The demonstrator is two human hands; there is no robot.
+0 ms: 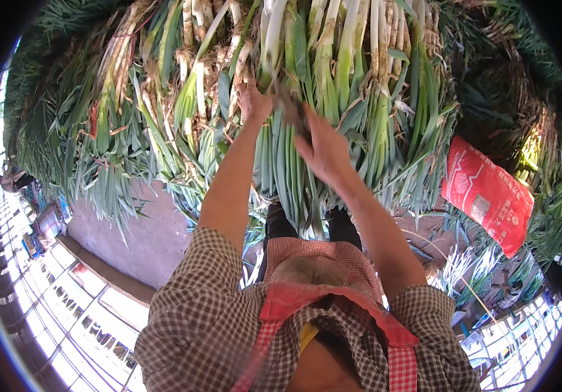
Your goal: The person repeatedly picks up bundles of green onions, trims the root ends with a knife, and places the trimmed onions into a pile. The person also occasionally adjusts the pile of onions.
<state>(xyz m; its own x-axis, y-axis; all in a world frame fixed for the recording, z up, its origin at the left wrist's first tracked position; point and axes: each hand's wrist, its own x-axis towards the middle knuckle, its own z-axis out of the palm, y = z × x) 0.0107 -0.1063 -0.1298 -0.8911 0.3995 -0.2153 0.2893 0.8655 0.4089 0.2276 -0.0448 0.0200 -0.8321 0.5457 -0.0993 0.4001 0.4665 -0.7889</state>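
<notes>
Long green onions (335, 73) with white stalks and green leaves lie heaped before me, their leaves hanging towards my legs. My left hand (254, 100) is at the stalks just left of the middle, with its fingers bent against them; its exact hold is unclear. In my right hand (325, 144) is a dark-handled tool with a blade (288, 105), blurred, its kind not clear. It slants up and left over the onion leaves, close to my left hand. Dry roots and brown soil cling to several onions behind my left hand.
A red printed sack (489, 196) lies on onion leaves at the right. A tied onion bundle (124, 54) lies at the upper left. Bare floor (129, 230) shows at the lower left. More onions (477, 269) lie at the lower right, near metal-framed mesh.
</notes>
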